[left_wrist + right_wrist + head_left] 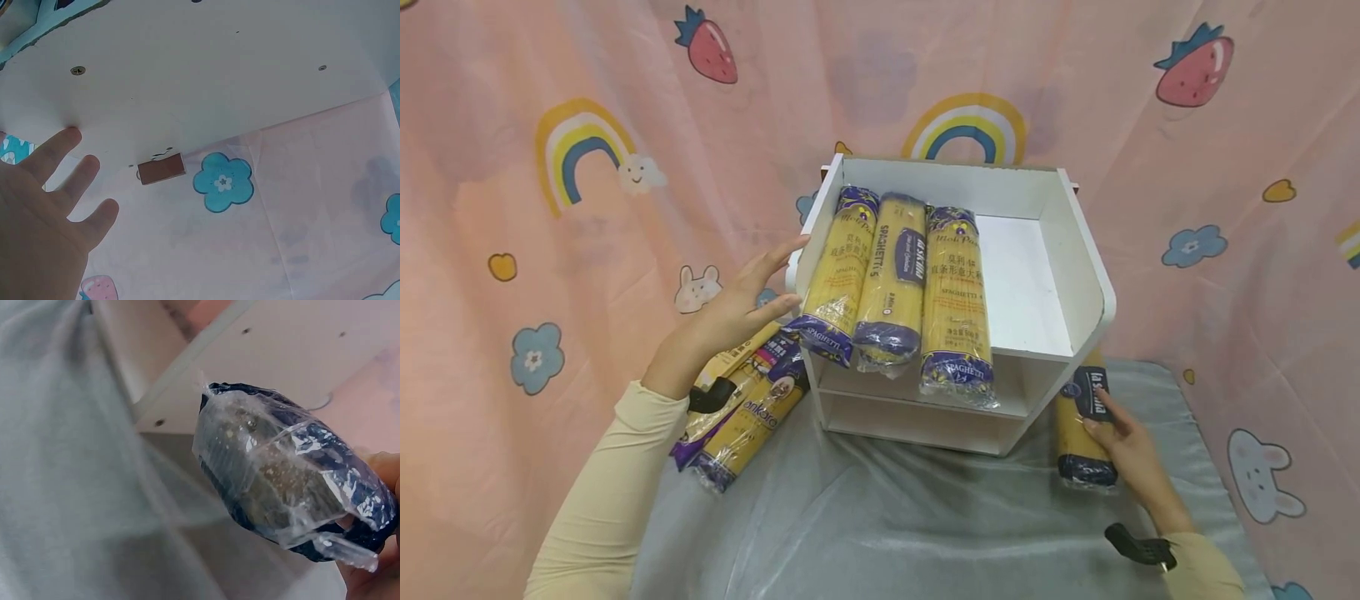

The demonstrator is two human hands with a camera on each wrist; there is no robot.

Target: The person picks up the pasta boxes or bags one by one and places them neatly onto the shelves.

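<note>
My right hand [1131,454] grips a la Skilla spaghetti pack [1067,433] with dark blue ends, beside the right side of a white shelf unit [1022,283]. In the right wrist view the clear-wrapped end of this spaghetti pack [269,469] faces the camera. My left hand [733,304] has spread fingers, with the fingertips at the unit's left side panel. The left wrist view shows those fingers against the white panel [206,75]. On the top shelf, three spaghetti packs lie side by side: a left one [842,267], a middle one [887,308] and a right one [957,325].
Several more pasta packs [752,421] lie at the unit's left, partly behind my left forearm. A grey cloth [880,517] covers the table. Behind hangs a pink patterned curtain [775,108]. Lower compartments [917,425] open at the unit's front.
</note>
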